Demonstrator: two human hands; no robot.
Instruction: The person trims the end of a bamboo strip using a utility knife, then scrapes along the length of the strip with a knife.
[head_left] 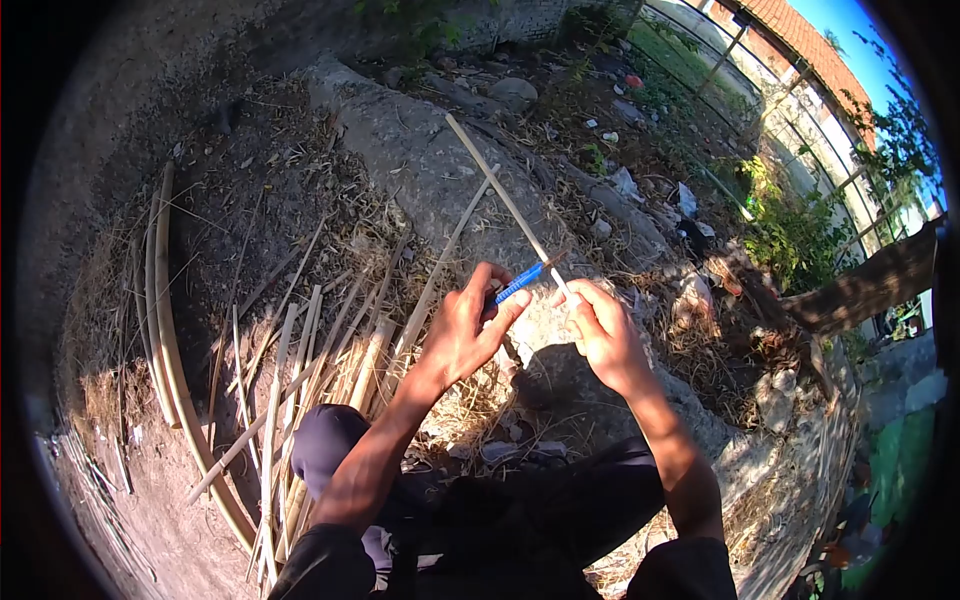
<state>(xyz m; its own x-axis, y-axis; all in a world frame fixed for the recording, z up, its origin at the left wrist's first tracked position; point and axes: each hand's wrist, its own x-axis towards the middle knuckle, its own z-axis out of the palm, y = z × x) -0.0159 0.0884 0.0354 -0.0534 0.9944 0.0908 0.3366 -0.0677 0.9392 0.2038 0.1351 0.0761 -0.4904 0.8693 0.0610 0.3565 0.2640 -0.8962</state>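
Note:
My left hand [466, 328] is closed around a blue utility knife [519, 284], thumb along its handle. The knife's tip end meets a thin pale bamboo stick [497, 193] from the left; whether the blade cuts into it is too small to tell. My right hand [602, 335] pinches the stick near its lower end, just below the knife. From there the stick slants up and left, its far end free in the air. Both hands are in front of my bent knees, above sunlit straw and rock.
Several split bamboo strips [283, 385] lie on the ground at my left, beside a long curved bamboo piece [163, 320]. A large rock slab [395, 150] stretches ahead. Litter and dry leaves are scattered beyond it. A wooden beam [865, 285] and green bush [795, 215] stand at right.

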